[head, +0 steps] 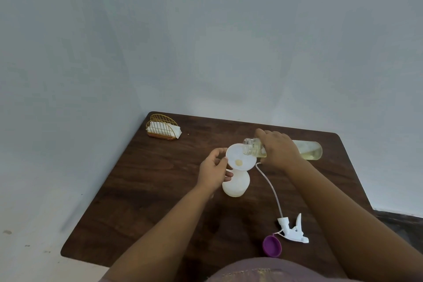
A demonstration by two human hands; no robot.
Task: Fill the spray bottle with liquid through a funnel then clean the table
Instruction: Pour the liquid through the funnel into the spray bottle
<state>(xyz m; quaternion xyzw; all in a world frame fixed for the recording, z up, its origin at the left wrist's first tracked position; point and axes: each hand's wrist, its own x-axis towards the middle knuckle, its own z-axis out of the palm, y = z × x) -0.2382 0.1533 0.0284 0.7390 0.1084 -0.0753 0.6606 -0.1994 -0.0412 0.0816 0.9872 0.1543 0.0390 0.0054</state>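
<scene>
A white spray bottle [237, 184] stands on the dark wooden table [142, 190] with a white funnel [238, 157] in its neck. My left hand [214, 170] pinches the funnel's left rim. My right hand [278, 148] grips a clear bottle [307, 150] of pale yellow liquid, tipped sideways with its open mouth over the funnel. A little yellow liquid sits at the funnel's centre. The white spray trigger head [293, 229] lies on the table to the right, its long dip tube running up toward the funnel.
A purple cap [271, 246] lies beside the trigger head near the table's front edge. A gold wire holder with white napkins [163, 129] stands at the back left corner. A pale wall rises behind the table.
</scene>
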